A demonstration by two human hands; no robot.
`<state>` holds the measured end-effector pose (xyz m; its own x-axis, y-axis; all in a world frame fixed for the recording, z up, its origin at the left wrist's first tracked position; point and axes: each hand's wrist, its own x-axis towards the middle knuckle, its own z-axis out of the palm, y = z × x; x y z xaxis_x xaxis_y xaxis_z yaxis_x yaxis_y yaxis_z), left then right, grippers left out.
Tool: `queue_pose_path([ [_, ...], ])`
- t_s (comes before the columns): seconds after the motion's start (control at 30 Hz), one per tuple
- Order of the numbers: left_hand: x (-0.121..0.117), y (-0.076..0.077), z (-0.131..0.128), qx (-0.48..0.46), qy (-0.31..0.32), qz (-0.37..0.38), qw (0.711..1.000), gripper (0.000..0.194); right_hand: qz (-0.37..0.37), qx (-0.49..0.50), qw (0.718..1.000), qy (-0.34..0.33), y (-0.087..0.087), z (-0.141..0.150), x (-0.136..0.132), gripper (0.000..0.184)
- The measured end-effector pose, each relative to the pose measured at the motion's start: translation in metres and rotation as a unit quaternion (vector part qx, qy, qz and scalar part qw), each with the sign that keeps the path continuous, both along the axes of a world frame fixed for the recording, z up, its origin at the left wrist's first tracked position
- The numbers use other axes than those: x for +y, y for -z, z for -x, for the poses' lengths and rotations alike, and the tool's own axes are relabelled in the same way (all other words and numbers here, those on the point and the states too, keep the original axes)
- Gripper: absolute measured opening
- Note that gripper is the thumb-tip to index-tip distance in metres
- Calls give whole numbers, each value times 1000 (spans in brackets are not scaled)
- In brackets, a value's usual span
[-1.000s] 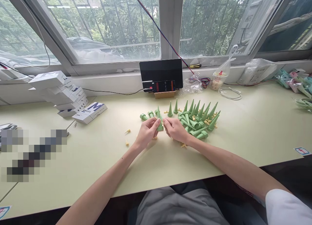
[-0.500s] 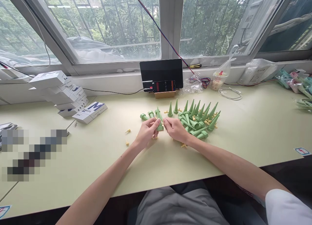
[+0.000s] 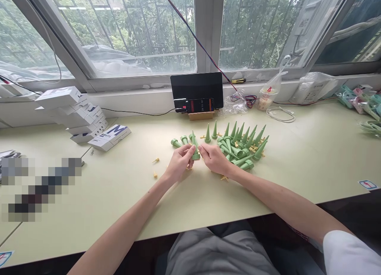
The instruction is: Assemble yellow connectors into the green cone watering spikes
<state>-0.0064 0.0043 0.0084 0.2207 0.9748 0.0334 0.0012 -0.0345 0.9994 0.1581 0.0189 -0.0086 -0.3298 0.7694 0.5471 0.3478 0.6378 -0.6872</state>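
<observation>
My left hand (image 3: pixel 179 162) is closed around a green cone-shaped watering spike (image 3: pixel 195 151), its tip up and its ribbed cap down. Close beside the spike, my right hand (image 3: pixel 214 158) is closed in a pinch, with a speck of yellow showing at its fingertips; the piece itself is mostly hidden. Right of that hand lies a pile of green spikes (image 3: pixel 244 152), many standing upright with yellow valve pieces in them. Behind my left hand lie a few more spikes (image 3: pixel 175 142). Small yellow valve pieces (image 3: pixel 157 160) rest on the table to the left.
A phone (image 3: pixel 200 105) leans on a dark tablet (image 3: pixel 196 84) at the back. White boxes (image 3: pixel 74 112) are stacked at the left, with another box (image 3: pixel 110 137) in front. A bagged cup (image 3: pixel 266 98) and a coiled cable (image 3: pixel 281 114) stand at the back right.
Both hands stay almost in place, with only a slight shift of the fingers at the spike. The pile and loose pieces look the same.
</observation>
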Motion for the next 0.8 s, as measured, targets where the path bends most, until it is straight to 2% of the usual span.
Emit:
queue_pose_path([
  [0.5,-2,-1,-1,29,-10,-47,998,38,25,15,1000,-9,-3,1,-2,36],
  [0.8,-2,1,-3,22,7,-26,999,39,33,15,999,15,1,4,-3,35],
])
